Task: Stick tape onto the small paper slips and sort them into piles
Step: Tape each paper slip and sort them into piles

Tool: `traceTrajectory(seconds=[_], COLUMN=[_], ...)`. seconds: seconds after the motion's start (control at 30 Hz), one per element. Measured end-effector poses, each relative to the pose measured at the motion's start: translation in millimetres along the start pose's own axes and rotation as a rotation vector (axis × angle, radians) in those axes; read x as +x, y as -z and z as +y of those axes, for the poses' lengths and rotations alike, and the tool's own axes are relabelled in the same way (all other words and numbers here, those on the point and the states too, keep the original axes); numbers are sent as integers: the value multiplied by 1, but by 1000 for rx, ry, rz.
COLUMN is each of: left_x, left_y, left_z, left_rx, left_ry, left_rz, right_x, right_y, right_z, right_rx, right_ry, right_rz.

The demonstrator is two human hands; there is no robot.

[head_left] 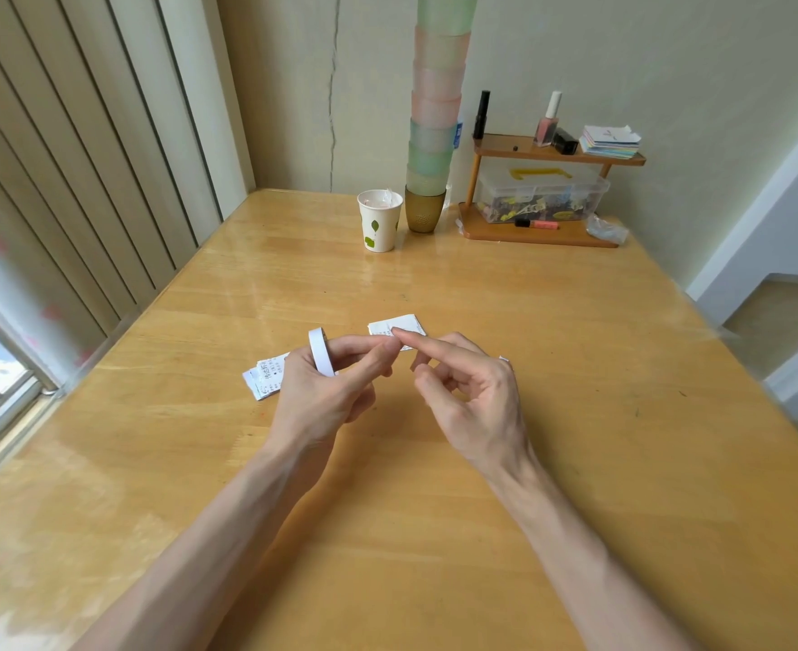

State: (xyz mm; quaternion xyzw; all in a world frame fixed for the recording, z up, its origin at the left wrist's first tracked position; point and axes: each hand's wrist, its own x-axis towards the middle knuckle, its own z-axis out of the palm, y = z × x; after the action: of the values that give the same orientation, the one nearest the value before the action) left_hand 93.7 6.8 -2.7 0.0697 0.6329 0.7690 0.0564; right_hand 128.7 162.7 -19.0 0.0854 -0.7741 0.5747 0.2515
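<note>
Left hand (321,392) grips the tape roll (320,352) above the bench (575,368). Right hand (472,397) is loose, forefinger touching the left fingertips. One slip (404,324) lies just beyond, a pile of slips (265,380) lies left.

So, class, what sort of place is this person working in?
Most likely a room in a home: a wooden table beside a window with vertical blinds, and a small shelf holding nail polish and other cosmetics.
</note>
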Motion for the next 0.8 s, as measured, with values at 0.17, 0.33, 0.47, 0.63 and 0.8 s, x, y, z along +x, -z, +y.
traceTrajectory(seconds=[0.17, 0.33, 0.47, 0.63, 0.8], left_x=[0, 0, 1, 3, 3], left_y=[0, 1, 1, 2, 3], left_z=[0, 1, 1, -1, 0], left_rx=[-4, 9, 12, 40, 16], left_ry=[-3, -2, 0, 19, 18], left_rz=[-5, -3, 2, 25, 23], right_x=[0, -1, -2, -2, -1], right_y=[0, -1, -1, -1, 0], right_z=[1, 4, 6, 7, 6], right_rx=[-1, -37, -82, -114, -73], right_ry=[0, 14, 43, 70, 36], right_rz=[4, -2, -4, -9, 4])
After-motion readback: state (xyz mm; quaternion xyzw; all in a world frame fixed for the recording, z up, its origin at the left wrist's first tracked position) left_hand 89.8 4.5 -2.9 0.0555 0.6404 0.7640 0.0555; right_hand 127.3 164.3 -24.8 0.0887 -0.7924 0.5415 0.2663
